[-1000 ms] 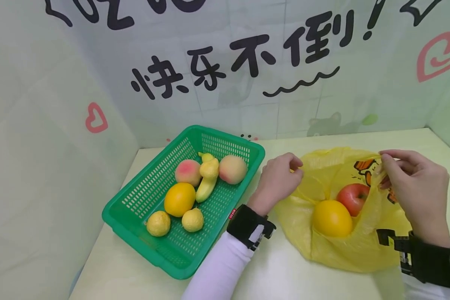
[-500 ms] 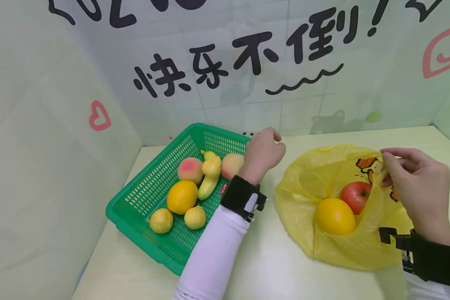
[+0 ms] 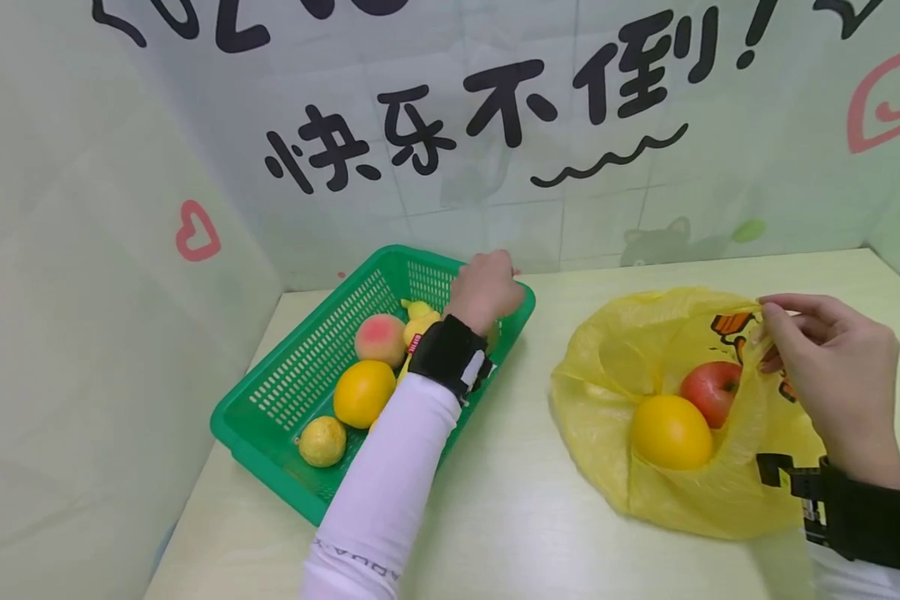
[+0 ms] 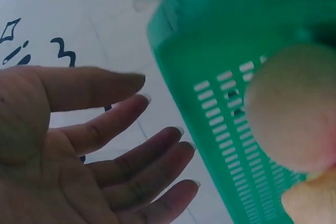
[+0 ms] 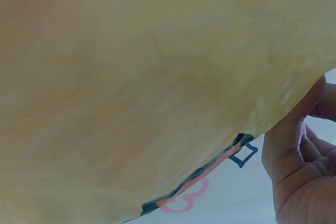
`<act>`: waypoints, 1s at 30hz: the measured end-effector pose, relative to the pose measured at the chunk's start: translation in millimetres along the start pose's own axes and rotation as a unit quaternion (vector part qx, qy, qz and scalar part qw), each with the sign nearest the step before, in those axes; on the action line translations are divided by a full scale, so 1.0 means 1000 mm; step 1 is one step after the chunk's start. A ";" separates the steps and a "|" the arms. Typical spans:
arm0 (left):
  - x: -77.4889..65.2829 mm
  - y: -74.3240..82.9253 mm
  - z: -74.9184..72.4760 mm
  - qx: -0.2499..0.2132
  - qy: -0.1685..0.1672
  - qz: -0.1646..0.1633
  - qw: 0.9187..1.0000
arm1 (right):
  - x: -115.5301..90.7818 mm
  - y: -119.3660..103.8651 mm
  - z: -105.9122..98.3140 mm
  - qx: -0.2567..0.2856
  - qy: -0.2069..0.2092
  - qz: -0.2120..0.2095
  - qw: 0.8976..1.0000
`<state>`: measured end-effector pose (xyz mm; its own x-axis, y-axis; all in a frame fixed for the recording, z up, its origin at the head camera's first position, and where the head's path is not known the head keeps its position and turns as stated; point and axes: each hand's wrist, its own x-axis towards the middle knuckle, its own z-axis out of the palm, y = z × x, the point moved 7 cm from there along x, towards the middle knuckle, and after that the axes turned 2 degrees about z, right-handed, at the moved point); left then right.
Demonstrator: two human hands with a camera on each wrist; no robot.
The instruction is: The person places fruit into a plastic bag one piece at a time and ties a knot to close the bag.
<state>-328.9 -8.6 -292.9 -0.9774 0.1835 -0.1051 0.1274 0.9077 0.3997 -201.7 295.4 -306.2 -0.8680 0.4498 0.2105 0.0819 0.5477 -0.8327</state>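
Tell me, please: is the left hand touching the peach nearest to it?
Apart. The left wrist view shows a clear gap between the left hand and the peach, with part of the green basket visible in it.

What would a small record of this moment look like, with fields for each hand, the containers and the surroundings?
Left hand: left hand at the green basket's far end, fingers extended, holding nothing
Right hand: right hand pinches the yellow bag's edge
Basket: green basket with a blushed peach, an orange-coloured fruit, a small yellow fruit and others partly hidden by the left arm
Bag: yellow bag with a red apple beside a round golden fruit
Surface: pale table
Backdrop: pale backdrop with black characters and pink hearts
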 end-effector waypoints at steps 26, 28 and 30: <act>0.005 -0.048 0.029 0.079 -0.162 0.026 0.983 | 0.000 0.000 0.003 -0.015 -0.008 -0.012 1.000; 0.005 -0.048 0.031 0.073 -0.165 0.027 0.983 | 0.000 0.000 0.003 -0.017 -0.007 -0.013 1.000; 0.004 -0.047 0.033 0.076 -0.167 0.028 0.983 | 0.000 0.000 0.002 -0.017 -0.006 -0.012 1.000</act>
<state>-333.6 -38.1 -342.7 -0.8617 0.3256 -0.3891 0.2281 0.9336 0.2762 -202.3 293.9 -307.6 -0.8753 0.4286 0.2238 0.0778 0.5817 -0.8097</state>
